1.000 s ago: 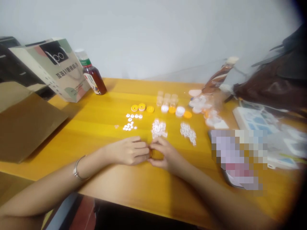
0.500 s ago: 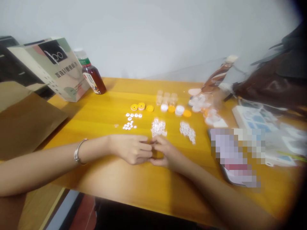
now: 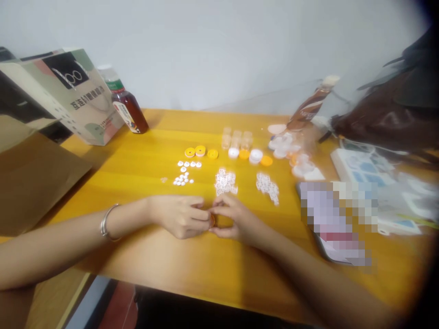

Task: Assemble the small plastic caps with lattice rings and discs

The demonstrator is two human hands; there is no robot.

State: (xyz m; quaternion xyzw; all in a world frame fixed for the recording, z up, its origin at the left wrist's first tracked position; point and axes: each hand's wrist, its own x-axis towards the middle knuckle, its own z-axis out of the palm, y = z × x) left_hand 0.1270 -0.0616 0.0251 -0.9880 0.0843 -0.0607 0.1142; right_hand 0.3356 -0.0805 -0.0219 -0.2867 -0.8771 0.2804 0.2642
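Observation:
Low over the table's near middle, my left hand [image 3: 180, 217] and my right hand [image 3: 235, 217] meet. Between their fingertips shows the edge of a small orange round piece [image 3: 212, 221], mostly hidden by the fingers. My right thumb and fingers pinch it from the right; my left fingers are curled closed against its other side. Just beyond lie a heap of small white printed pieces [image 3: 225, 181] and a second such heap [image 3: 268, 186]. Small white discs [image 3: 183, 178] lie farther left. Behind them are yellow ring-shaped caps [image 3: 200, 151], white caps [image 3: 255, 156] and orange caps [image 3: 266, 161].
Clear little containers [image 3: 236, 139] stand behind the caps. A paper bag [image 3: 85, 100] and a dark drink bottle [image 3: 128, 109] are back left, a brown-labelled bottle [image 3: 310, 107] back right. A phone [image 3: 329, 228], plastic pieces [image 3: 284, 145] and a dark bag [image 3: 384, 109] occupy the right.
The orange piece between my fingers now shows more as my left hand has shifted slightly. The view has moved a little; the table items stay in place.

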